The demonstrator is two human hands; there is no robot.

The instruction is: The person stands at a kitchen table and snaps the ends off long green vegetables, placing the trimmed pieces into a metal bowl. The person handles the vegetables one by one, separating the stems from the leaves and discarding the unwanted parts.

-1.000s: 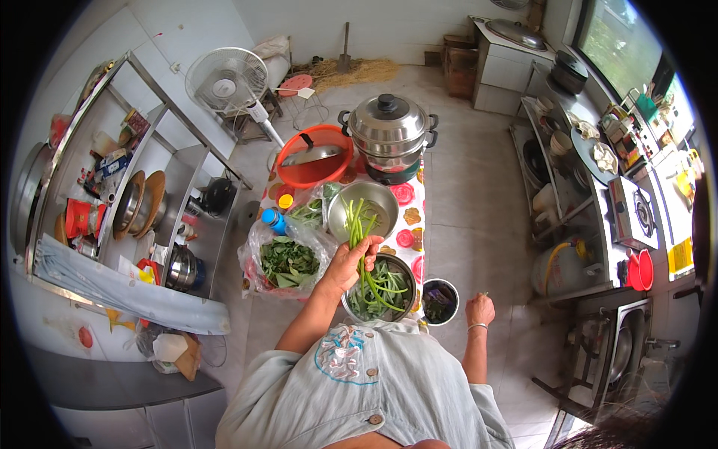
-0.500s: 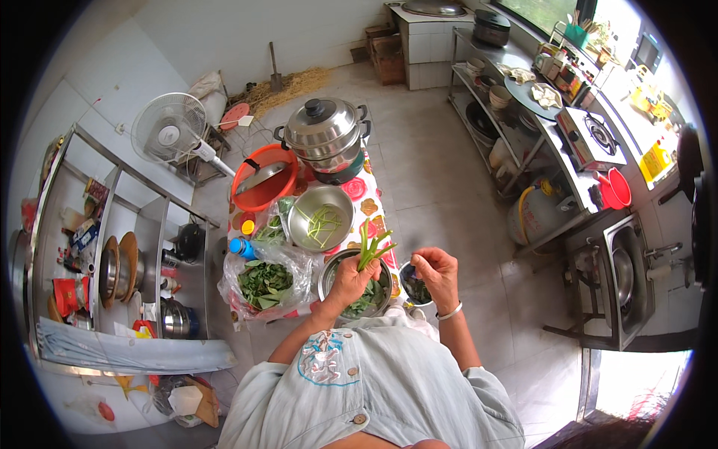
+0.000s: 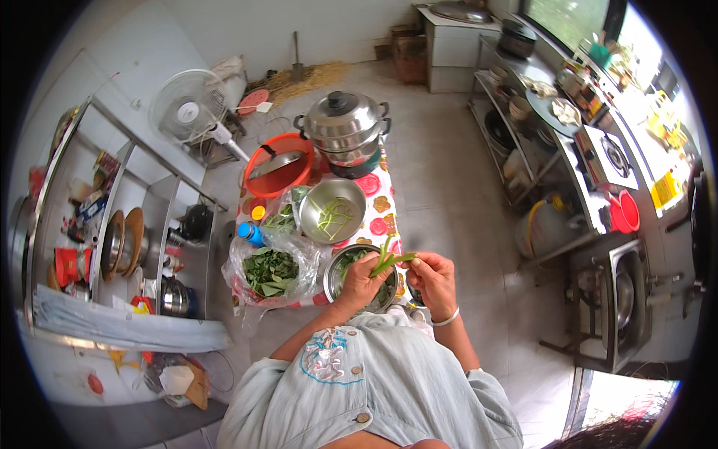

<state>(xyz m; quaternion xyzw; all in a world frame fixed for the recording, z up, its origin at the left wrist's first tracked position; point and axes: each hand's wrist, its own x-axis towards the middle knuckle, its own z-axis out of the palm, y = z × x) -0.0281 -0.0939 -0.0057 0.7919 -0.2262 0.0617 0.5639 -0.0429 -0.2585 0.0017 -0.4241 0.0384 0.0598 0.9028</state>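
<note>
On table [image 3: 387,179], far end: pot [image 3: 342,123], with tub [image 3: 293,173] to its left. Before pot: bowl [image 3: 351,199], stems [image 3: 334,221] inside. Nearer: second bowl [image 3: 330,280], with bag [image 3: 305,277] of leaves [image 3: 269,271] to its left. Right, across floor: sink [image 3: 628,260].

Lower ends of the green stems [image 3: 387,261] are hidden in the left hand [image 3: 361,278], by which the steel bowl [image 3: 329,277] is also partly covered. The bucket [image 3: 416,298] is mostly blocked by the right hand [image 3: 435,282]. Fan [image 3: 188,113] blades are blurred; the window [image 3: 572,22] is cut off above.

The table [image 3: 386,224] bears a steamer [image 3: 342,129], orange basin [image 3: 283,179], bowl [image 3: 354,200] and bag [image 3: 307,263].
</note>
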